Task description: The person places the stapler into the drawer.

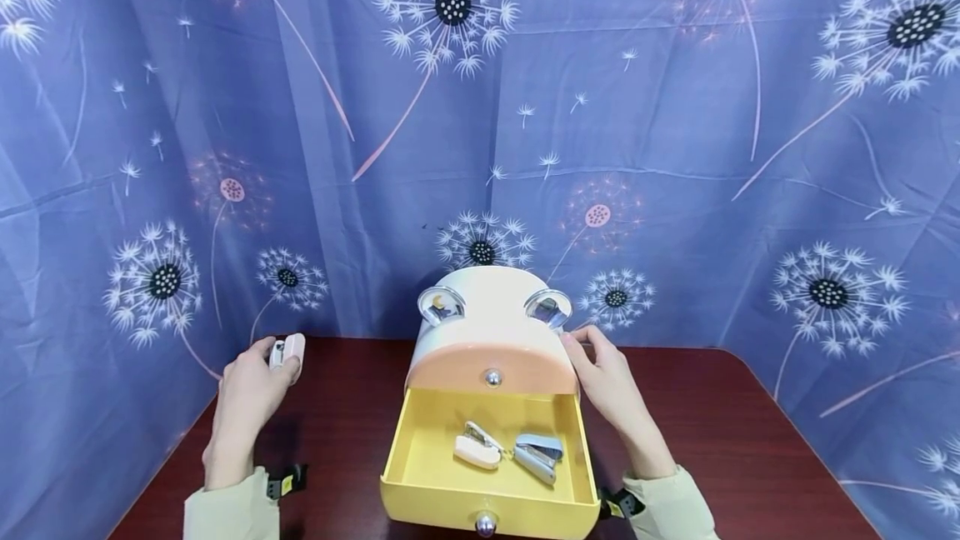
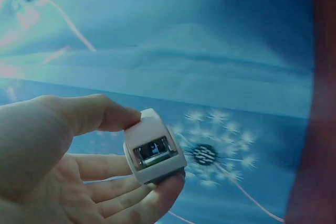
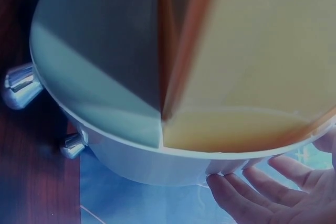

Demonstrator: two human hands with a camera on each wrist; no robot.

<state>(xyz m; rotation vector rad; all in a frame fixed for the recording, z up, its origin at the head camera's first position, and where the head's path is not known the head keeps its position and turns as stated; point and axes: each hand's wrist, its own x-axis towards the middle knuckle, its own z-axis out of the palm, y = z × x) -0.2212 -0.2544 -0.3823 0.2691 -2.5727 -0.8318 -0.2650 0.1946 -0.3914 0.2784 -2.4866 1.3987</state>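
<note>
My left hand (image 1: 251,386) pinches a small white-and-pale-pink stapler (image 1: 288,350) above the table's left side. In the left wrist view the thumb lies on one side of it and the fingertips on the other, with its dark end opening facing the camera. My right hand (image 1: 611,377) rests against the right side of a white drawer box (image 1: 495,307); the right wrist view shows straight fingers (image 3: 262,187) touching its outer wall. From the box a yellow drawer (image 1: 442,497) is pulled out. Inside lie a pale pink stapler (image 1: 477,452) and a blue-grey stapler (image 1: 537,458).
The box has two silver ear-like pieces (image 1: 441,305) on top and a closed peach drawer front (image 1: 457,369) above the yellow one. It stands on a dark red-brown table (image 1: 720,440). A blue dandelion-print curtain (image 1: 600,123) hangs behind and at both sides.
</note>
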